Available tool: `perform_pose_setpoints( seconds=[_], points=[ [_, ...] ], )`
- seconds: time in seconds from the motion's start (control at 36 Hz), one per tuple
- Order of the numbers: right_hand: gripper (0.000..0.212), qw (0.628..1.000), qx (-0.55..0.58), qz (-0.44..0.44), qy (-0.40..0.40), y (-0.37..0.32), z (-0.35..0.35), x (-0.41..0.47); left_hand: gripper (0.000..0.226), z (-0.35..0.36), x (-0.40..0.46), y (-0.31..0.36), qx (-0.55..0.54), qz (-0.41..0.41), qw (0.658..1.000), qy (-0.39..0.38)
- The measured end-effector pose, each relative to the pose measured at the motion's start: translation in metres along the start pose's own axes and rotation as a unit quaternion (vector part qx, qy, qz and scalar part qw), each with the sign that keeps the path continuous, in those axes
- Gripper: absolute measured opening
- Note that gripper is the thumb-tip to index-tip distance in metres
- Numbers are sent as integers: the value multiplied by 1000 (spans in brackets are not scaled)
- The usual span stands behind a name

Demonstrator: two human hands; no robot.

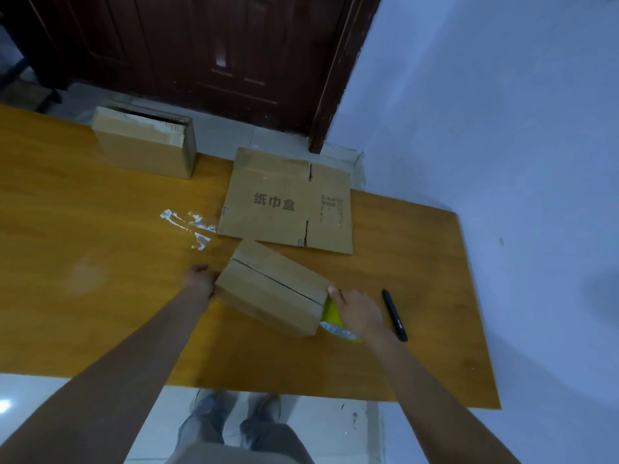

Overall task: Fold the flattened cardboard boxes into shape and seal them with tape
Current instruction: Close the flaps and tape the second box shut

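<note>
A folded-up brown cardboard box (273, 288) lies tilted on the orange table (100, 296), its two top flaps meeting along a dark seam. My left hand (200, 279) grips the box's left end. My right hand (356, 311) holds a yellow roll of tape (333, 318) against the box's right end, thumb at the seam. A flattened cardboard box (284, 202) with printed characters lies just behind it.
A taped-up cardboard box (147, 144) stands at the table's far edge on the left. A black pen (395, 314) lies right of my right hand. White tape scraps (191, 226) stick to the tabletop. A dark wooden door (201, 55) and a pale wall are beyond.
</note>
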State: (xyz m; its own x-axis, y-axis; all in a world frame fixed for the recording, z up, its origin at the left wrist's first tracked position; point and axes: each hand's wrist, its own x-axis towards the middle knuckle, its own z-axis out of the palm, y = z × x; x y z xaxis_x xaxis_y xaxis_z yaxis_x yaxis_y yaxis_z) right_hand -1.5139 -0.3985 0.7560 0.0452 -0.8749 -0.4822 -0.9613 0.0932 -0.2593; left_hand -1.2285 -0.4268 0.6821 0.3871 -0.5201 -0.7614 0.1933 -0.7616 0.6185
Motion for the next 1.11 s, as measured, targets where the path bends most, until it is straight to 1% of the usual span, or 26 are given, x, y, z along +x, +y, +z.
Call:
perform_pose_setpoints(
  seconds=[0.06,0.11,0.14,0.19,0.25,0.28,0.33,0.39,0.44,0.5,0.61,0.69,0.72,0.81,0.89,0.92,0.97,1.03,1.08,1.11],
  points=[
    [51,998,61,-2,-10,-3,0,-4,35,-10,0,5,-46,19,996,76],
    [49,992,122,-1,-14,-5,1,-6,32,-26,-5,12,-51,69,986,143],
    [49,988,153,1,-19,-8,2,-7,32,-33,-14,17,-49,109,979,166],
    [48,980,194,12,-35,-13,5,-7,33,-39,-35,24,-26,214,956,197],
    [47,971,233,7,-54,-21,4,-10,35,-39,-59,27,30,313,929,197],
    [45,963,258,2,-71,-25,2,-13,37,-35,-68,29,65,351,918,175],
    [41,951,292,-12,-104,-29,-1,-17,44,-25,-77,30,151,392,898,127],
    [39,938,321,-14,-129,-28,0,-19,51,-16,-74,33,245,386,884,94],
    [28,925,352,-19,-139,-27,2,-20,56,-11,-65,36,330,340,878,73],
    [22,909,387,-20,-155,-24,6,-22,57,-12,-53,38,372,304,876,45],
    [28,905,398,-34,-147,-12,15,-22,55,-18,-36,45,354,281,892,-8],
    [20,909,391,-30,-143,-8,19,-21,54,-17,-34,54,336,270,901,-41],
    [17,913,380,-28,-145,-7,23,-20,53,-16,-34,56,331,267,904,-45],
    [27,925,354,-20,-134,0,35,-20,52,-12,-30,57,287,241,926,-53],
    [26,920,371,-6,-124,2,36,-23,49,-6,-26,59,248,226,940,-62],
    [27,921,371,-3,-116,2,37,-23,48,-3,-26,60,249,226,940,-60],
    [29,936,339,-9,-92,4,46,-20,46,1,-26,61,259,224,938,-58],
    [33,953,286,-11,-103,2,57,-18,47,2,-26,59,275,212,936,-66],
    [47,960,251,-5,-124,-1,69,-14,50,4,-25,56,328,208,920,-55],
    [47,961,246,0,-126,-2,72,-11,50,7,-25,54,371,218,902,-21]
  ],
)
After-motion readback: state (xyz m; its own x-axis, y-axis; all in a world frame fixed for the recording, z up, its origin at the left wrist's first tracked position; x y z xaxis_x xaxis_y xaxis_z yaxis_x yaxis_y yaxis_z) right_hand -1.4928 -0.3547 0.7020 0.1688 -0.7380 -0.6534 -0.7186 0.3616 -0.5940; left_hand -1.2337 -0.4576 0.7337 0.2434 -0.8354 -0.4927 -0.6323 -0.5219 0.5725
